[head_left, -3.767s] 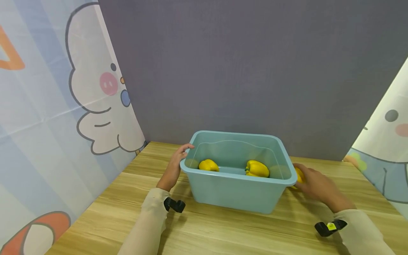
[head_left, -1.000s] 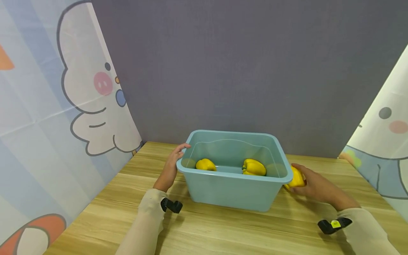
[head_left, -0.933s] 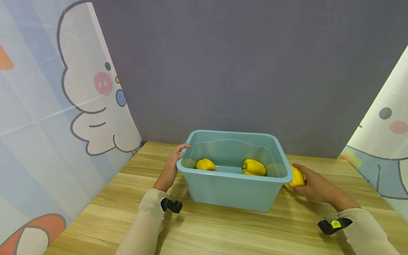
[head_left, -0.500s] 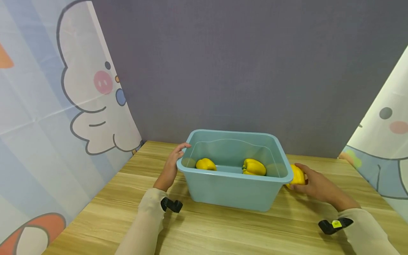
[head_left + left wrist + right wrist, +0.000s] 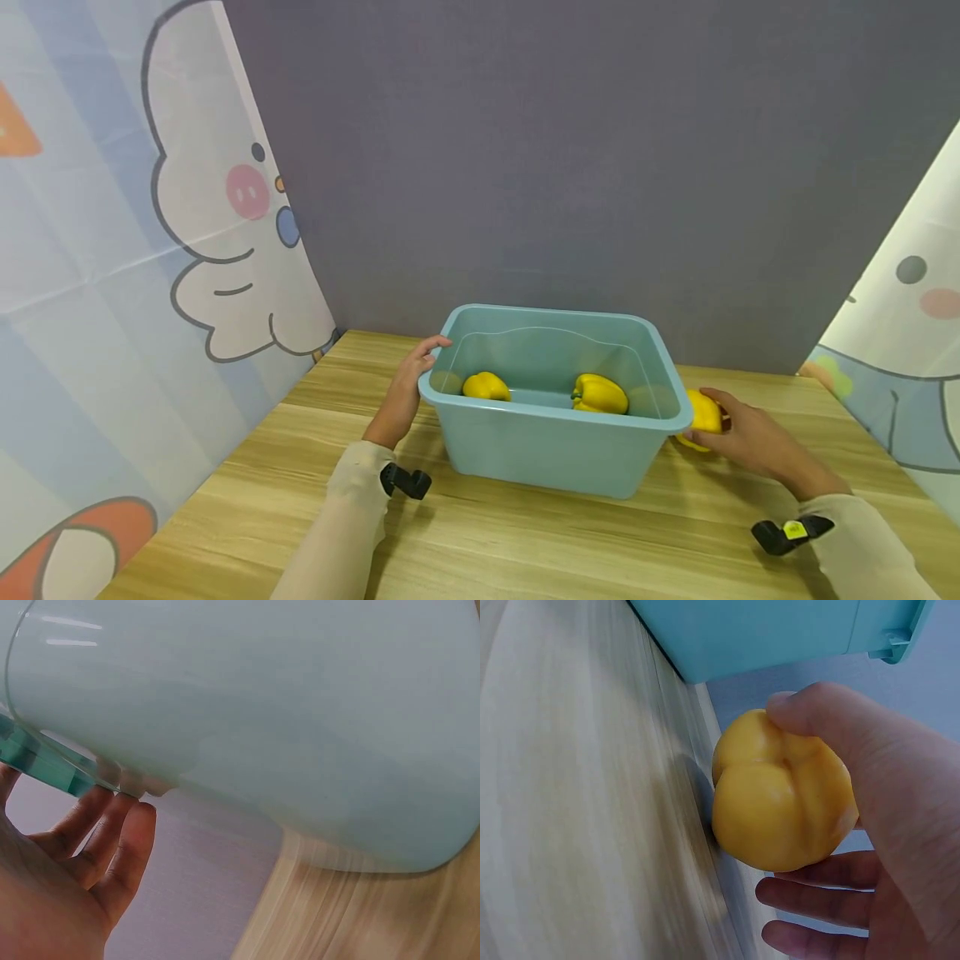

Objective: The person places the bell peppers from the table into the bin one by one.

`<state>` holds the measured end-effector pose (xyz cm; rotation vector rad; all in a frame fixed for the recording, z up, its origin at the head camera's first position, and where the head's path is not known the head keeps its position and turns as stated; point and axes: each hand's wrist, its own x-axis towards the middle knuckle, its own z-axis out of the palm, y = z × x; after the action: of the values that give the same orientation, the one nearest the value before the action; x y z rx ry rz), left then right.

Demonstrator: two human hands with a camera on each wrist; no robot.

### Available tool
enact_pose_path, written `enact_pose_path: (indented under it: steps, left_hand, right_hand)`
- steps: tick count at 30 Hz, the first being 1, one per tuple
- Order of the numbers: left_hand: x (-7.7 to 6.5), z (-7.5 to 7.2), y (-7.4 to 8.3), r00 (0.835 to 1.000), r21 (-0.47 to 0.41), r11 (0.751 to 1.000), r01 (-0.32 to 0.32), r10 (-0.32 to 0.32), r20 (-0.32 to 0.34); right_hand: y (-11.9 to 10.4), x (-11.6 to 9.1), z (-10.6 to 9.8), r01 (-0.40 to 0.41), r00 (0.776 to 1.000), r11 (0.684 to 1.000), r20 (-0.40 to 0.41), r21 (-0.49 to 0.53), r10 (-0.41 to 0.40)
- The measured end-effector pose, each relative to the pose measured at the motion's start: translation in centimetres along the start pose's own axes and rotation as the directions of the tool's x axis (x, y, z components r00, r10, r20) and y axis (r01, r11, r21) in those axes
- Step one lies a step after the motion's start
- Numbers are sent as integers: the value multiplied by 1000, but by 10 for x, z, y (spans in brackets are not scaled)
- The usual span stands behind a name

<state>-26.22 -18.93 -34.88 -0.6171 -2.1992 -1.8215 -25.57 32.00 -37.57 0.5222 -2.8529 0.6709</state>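
A light blue plastic bin [image 5: 540, 446] stands on the wooden table, with two yellow bell peppers inside: one bell pepper [image 5: 486, 387] at the left and another bell pepper [image 5: 600, 393], its green stem facing left, at the right. My left hand [image 5: 405, 392] holds the bin's left rim; in the left wrist view, fingers [image 5: 133, 847] meet the rim from outside. Beside the bin's right wall, my right hand [image 5: 750, 433] holds a third yellow bell pepper [image 5: 761, 802]. The thumb lies on one side of it, with the fingers partly hidden behind it.
Wooden tabletop [image 5: 487, 542] extends in front of the bin and to both sides. A dark grey panel [image 5: 570, 167] rises close behind the bin. A cartoon-printed cloth [image 5: 97, 333] hangs at the left, and another printed cloth [image 5: 918, 358] at the right.
Since the earliest frame, the right hand and its pepper show further out from behind the bin's right rim. Over the last second they shift slightly rightward. The left hand stays on the rim.
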Motion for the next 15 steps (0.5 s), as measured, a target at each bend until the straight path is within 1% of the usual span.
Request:
enact_pose_path:
  steps: [4,8,12,15]
  left_hand:
    - [0,-1,-1,1000,-8,1000,-1,1,-1]
    - [0,-1,-2,1000,-14,1000,1,-1,-3]
    - [0,-1,-3,1000,-14,1000,2,-2,-1]
    - [-1,-1,-2,1000,-3,1000,1,-1,3]
  right_hand:
    - [2,1,-1,-11,1000,1000,0,-14,11]
    - [5,1,-3,-36,999,999,-21,-20,35]
    - [9,0,-5,-80,996,996,-43,-27,78]
    - [11,-1,-8,-126,991,992,-43,-30,125]
